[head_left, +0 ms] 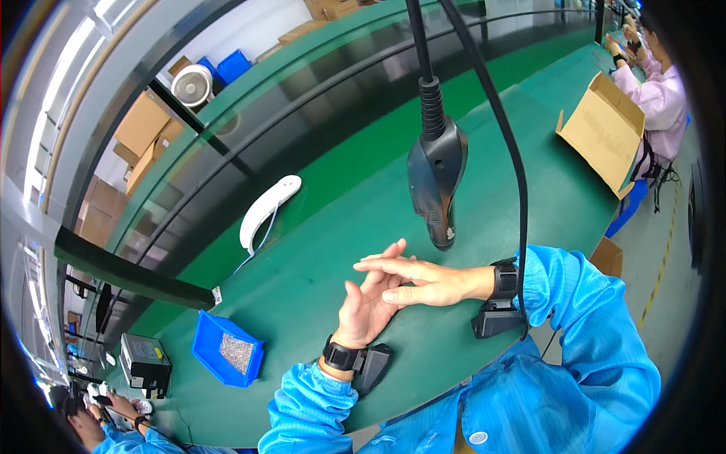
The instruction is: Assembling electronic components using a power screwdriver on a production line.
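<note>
Hands, one pair: left hand [364, 314] with palm turned up and fingers loosely extended; right hand [429, 284] laid across the left fingers, its own fingers straight; neither grips anything visible
Hanging tool [437, 170], black, one: suspended at 1 o'clock from the hands, tip down, near but untouched
Blue tray [210, 337], one: at 8 o'clock on the green bench [295, 303], holding small parts [236, 352]
White curved piece [259, 210], one: at 10 o'clock, thin cord attached
Risk, snagging: the loose black cable [522, 204] drops past the right wrist strap [505, 280]; a quick pull of that arm could catch it
Risk, knock: a raised right hand could bump the hanging tool and set it swinging toward the fingers
Risk, spill: a wide leftward sweep of the left forearm could tip the tray and scatter its parts
Risk, fall: the open carton [601, 132] at 2 o'clock sits by the bench edge; a nudge could send it off
Hidden: the space between the overlapped hands; anything small there cannot be told
Cut off: upper ends of both cords; co-worker in a pink sleeve [662, 98] at 2 o'clock, partly in view
Unclear: the parts' exact kind; whether the cable touches the strap or merely crosses before it
</note>
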`<action>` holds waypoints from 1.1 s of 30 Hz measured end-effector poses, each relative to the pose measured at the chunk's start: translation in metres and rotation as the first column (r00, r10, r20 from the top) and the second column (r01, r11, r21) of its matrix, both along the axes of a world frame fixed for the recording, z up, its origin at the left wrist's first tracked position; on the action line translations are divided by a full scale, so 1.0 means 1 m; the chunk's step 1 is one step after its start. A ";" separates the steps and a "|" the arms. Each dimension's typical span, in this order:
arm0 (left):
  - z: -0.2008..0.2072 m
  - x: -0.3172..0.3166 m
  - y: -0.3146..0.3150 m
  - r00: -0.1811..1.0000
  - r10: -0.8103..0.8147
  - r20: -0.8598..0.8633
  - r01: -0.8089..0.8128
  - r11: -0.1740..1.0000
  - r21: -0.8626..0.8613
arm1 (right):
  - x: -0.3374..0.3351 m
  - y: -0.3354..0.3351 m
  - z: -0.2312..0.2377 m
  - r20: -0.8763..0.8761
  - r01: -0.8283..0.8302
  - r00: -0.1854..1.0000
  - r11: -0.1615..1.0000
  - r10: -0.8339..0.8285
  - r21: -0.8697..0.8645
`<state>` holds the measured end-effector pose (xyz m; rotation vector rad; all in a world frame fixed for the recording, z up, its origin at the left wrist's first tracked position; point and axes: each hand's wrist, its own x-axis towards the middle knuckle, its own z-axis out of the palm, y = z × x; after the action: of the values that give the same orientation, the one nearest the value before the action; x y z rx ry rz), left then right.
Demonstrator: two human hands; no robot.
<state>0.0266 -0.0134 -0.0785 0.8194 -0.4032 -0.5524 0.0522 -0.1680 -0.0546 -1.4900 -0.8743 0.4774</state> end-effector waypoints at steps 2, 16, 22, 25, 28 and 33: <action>0.001 -0.002 -0.002 0.996 -0.070 -0.053 0.069 0.997 -0.023 | 0.002 0.001 -0.013 -0.118 -0.036 0.992 0.994 0.049 0.102; -0.002 0.009 0.005 0.967 -0.174 -0.185 0.195 0.976 0.100 | 0.021 -0.004 -0.037 -0.612 -0.189 0.540 0.791 0.578 0.582; -0.001 0.010 0.008 0.964 -0.221 -0.144 0.235 0.969 0.082 | 0.021 -0.006 -0.033 -0.588 -0.234 0.553 0.787 0.590 0.570; 0.001 0.010 0.009 0.964 -0.218 -0.153 0.237 0.965 0.116 | 0.021 -0.007 -0.033 -0.598 -0.257 0.561 0.807 0.572 0.531; 0.002 0.009 0.009 0.964 -0.217 -0.156 0.238 0.962 0.132 | 0.021 -0.006 -0.027 -0.605 -0.279 0.577 0.829 0.549 0.485; 0.006 0.011 0.008 0.958 -0.228 -0.176 0.260 0.947 0.187 | 0.017 -0.004 -0.026 -0.595 -0.252 0.621 0.848 0.511 0.466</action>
<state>0.0376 -0.0053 -0.0728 0.9276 -0.3102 -0.8954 0.0694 -0.1718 -0.0805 -0.6659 -0.6004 1.0853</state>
